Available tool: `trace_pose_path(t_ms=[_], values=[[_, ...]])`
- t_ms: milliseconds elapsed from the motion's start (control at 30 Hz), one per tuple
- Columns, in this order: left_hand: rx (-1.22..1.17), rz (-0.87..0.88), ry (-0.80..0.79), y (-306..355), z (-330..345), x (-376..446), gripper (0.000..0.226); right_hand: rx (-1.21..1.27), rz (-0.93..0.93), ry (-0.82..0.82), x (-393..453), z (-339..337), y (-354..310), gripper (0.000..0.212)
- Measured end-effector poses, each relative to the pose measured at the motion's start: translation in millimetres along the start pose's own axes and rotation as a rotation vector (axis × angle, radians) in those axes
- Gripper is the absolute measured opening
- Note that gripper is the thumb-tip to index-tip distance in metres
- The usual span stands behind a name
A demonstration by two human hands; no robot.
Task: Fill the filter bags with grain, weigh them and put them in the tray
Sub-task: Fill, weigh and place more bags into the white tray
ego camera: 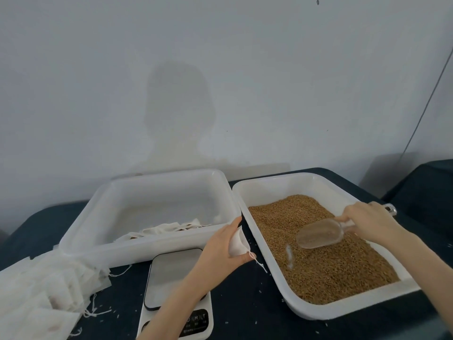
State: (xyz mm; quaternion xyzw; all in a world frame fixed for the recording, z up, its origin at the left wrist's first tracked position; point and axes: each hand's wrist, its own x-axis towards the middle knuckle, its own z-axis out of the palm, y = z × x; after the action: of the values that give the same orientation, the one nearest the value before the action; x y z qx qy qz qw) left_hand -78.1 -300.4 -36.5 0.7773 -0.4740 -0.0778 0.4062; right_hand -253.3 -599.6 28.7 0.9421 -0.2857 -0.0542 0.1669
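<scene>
nearest to me, a heap of empty filter bags [41, 290] lies at the left edge of the bench [245, 303], drawstrings trailing, so i judge much filling is left. beside it the scale [175, 290] stands with a bare platter, my left forearm crossing above it; nothing is being weighed at this moment, and the display is too blurred to read. my left hand [226, 246] holds one filter bag [237, 242] just at the near-left rim of the grain tray [316, 312], fingers curled round the cloth, its string [260, 263] hanging loose; whether the mouth is held wide i cannot tell. in the grain [323, 261] my right hand [367, 220] grips the handle of a clear scoop [320, 234], fingers wrapped on it, the bowl tilted low over the grain and seemingly carrying little or none. stray kernels dot the bench. farther back, the left tray [81, 231] holds a short row of filled bags [166, 229] along its near wall, most of its floor bare. i judge the task early: a few bags finished, this one not yet filled, then weighing and placing.
</scene>
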Motion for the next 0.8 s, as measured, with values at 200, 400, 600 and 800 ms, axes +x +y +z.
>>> trace_pose_path(t_ms=[200, 400, 600, 800], values=[[0.045, 0.002, -0.001, 9.0, -2.3, 0.8, 0.073, 0.144, -0.095, -0.121, 3.9, 5.1, 5.7, 0.017], [0.065, 0.021, 0.002, 9.0, -1.3, 0.3, 0.074, 0.792, -0.183, -0.291, -0.1, 18.7, 1.1, 0.048], [0.065, 0.035, -0.003, 3.8, -2.1, -0.3, 0.077, 0.731, -0.182, -0.271, 3.5, 18.9, 1.3, 0.048], [0.071, 0.034, -0.003, 5.1, -2.1, -0.2, 0.078, 0.352, -0.097, -0.136, 3.1, 12.8, 8.7, 0.016]])
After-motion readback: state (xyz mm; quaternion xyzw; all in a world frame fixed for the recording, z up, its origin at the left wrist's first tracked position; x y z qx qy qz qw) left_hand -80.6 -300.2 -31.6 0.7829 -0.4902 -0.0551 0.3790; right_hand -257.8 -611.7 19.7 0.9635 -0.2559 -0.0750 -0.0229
